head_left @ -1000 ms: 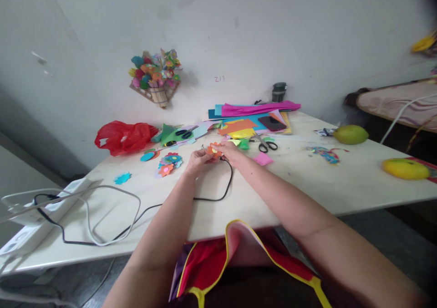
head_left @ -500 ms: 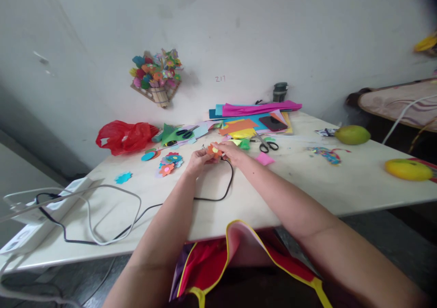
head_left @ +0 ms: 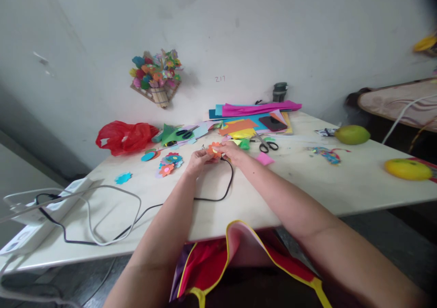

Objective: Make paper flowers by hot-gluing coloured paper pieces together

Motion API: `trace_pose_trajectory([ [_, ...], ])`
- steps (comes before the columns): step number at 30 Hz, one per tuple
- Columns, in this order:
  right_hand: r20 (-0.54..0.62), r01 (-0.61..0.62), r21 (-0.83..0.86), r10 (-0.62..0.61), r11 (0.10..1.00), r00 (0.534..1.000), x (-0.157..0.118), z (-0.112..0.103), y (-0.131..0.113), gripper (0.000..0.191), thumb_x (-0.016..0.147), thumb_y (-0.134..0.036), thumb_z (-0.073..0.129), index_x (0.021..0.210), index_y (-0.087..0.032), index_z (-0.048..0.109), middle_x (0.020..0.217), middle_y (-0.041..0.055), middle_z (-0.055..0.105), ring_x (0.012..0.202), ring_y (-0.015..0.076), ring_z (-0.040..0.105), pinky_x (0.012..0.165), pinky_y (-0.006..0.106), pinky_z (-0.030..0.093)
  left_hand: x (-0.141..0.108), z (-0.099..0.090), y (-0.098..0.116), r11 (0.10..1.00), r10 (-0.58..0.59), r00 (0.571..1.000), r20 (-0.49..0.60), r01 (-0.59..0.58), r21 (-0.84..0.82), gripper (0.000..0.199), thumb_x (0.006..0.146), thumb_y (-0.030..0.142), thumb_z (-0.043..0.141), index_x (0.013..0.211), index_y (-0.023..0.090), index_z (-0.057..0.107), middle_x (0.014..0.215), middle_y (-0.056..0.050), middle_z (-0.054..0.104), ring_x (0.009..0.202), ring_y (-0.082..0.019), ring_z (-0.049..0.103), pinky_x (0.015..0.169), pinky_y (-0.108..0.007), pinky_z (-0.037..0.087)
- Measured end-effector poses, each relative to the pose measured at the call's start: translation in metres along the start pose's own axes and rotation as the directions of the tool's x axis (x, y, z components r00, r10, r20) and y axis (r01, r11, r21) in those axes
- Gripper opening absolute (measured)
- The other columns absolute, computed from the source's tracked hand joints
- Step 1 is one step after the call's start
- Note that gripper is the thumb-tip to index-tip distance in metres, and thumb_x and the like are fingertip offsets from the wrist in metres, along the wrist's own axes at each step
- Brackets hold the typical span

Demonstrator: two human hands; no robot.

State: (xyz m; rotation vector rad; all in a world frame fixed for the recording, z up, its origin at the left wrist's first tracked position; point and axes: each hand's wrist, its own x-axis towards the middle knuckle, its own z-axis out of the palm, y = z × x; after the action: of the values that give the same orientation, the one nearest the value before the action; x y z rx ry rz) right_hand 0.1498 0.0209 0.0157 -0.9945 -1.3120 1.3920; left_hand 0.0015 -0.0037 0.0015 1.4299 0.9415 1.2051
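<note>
Both hands meet over the middle of the table around an orange paper flower (head_left: 215, 149) with a small yellow centre. My left hand (head_left: 200, 161) pinches its left edge. From the other side, my right hand (head_left: 231, 152) closes on the flower's right edge. Just below the right fingers a black cable (head_left: 229, 187) ends; whatever it joins is hidden under the hand. Left of the hands lies a pile of cut paper flowers (head_left: 170, 162). A blue paper flower (head_left: 123, 178) rests apart from it. Black-handled scissors (head_left: 268, 146) lie right of my right hand, by a pink paper piece (head_left: 265, 159).
Farther back are paper sheets (head_left: 239, 126), a phone (head_left: 273, 123), a second pair of scissors (head_left: 185, 133) and a red plastic bag (head_left: 125, 137). A power strip (head_left: 44, 217) with looped cables occupies the left. Mangoes (head_left: 408, 169) sit at right. A flower basket (head_left: 159, 96) hangs on the wall.
The orange flower is tilted slightly differently between the fingers, with its yellow centre looking narrower. Both arms and the things on the table stay where they were.
</note>
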Motion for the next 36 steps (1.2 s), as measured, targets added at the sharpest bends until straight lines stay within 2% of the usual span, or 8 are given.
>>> trace_pose_trajectory([
  [8, -0.013, -0.011, 0.011, 0.011, 1.000, 1.000, 0.002, 0.003, 0.002, 0.020, 0.060, -0.031, 0.069, 0.063, -0.016, 0.056, 0.055, -0.0014, 0.056, 0.046, 0.0082, 0.045, 0.041, 0.022, 0.026, 0.001, 0.001, 0.000, 0.998, -0.001, 0.998, -0.062, -0.003, -0.057, 0.029, 0.056, 0.037, 0.074, 0.069, 0.013, 0.065, 0.070, -0.006, 0.069, 0.061, -0.018, 0.064, 0.070, -0.033, 0.050],
  [14, 0.000, -0.007, 0.005, 0.007, 1.000, 1.000, 0.002, 0.003, 0.003, 0.022, 0.060, -0.031, 0.071, 0.063, -0.016, 0.055, 0.054, -0.0018, 0.055, 0.045, 0.0078, 0.045, 0.041, 0.022, 0.026, 0.001, 0.000, -0.002, 0.999, 0.003, 0.998, -0.069, -0.007, -0.049, 0.029, 0.057, 0.037, 0.074, 0.070, 0.013, 0.064, 0.070, -0.005, 0.068, 0.061, -0.018, 0.063, 0.070, -0.033, 0.050],
  [20, 0.038, 0.009, 0.001, -0.009, 1.000, 0.999, -0.001, -0.003, -0.004, 0.033, 0.061, -0.044, 0.070, 0.059, -0.017, 0.052, 0.051, -0.0026, 0.050, 0.045, 0.0075, 0.041, 0.041, 0.022, 0.025, 0.003, -0.002, -0.003, 0.998, 0.005, 0.998, -0.058, -0.008, -0.057, 0.028, 0.058, 0.036, 0.074, 0.067, 0.013, 0.062, 0.069, -0.006, 0.068, 0.059, -0.018, 0.064, 0.069, -0.034, 0.050],
  [25, 0.031, 0.036, -0.021, -0.036, 0.999, 0.999, -0.003, -0.003, -0.007, 0.025, 0.059, -0.027, 0.070, 0.055, -0.017, 0.048, 0.047, -0.0041, 0.047, 0.043, 0.0062, 0.038, 0.041, 0.021, 0.026, 0.001, -0.001, 0.000, 1.000, -0.001, 1.000, 0.003, 0.001, -0.017, 0.028, 0.060, 0.035, 0.072, 0.072, 0.011, 0.065, 0.070, -0.007, 0.068, 0.062, -0.019, 0.065, 0.071, -0.034, 0.050],
  [29, -0.003, 0.044, 0.007, -0.044, 0.999, 0.999, -0.002, -0.001, -0.005, 0.020, 0.062, -0.026, 0.066, 0.057, -0.016, 0.049, 0.048, -0.0036, 0.050, 0.043, 0.0066, 0.041, 0.042, 0.021, 0.026, 0.000, 0.000, 0.001, 1.000, -0.007, 1.000, 0.021, 0.007, 0.007, 0.027, 0.062, 0.035, 0.071, 0.072, 0.011, 0.066, 0.072, -0.008, 0.069, 0.064, -0.018, 0.064, 0.071, -0.033, 0.050],
  [36, 0.008, 0.012, -0.037, -0.012, 0.999, 1.000, 0.002, 0.000, 0.000, 0.019, 0.062, -0.032, 0.065, 0.064, -0.015, 0.056, 0.055, -0.0015, 0.057, 0.048, 0.0080, 0.045, 0.045, 0.022, 0.026, 0.002, -0.001, -0.002, 0.996, 0.009, 0.997, -0.081, -0.016, -0.092, 0.025, 0.057, 0.033, 0.074, 0.065, 0.013, 0.061, 0.064, -0.003, 0.066, 0.057, -0.015, 0.062, 0.066, -0.030, 0.050],
])
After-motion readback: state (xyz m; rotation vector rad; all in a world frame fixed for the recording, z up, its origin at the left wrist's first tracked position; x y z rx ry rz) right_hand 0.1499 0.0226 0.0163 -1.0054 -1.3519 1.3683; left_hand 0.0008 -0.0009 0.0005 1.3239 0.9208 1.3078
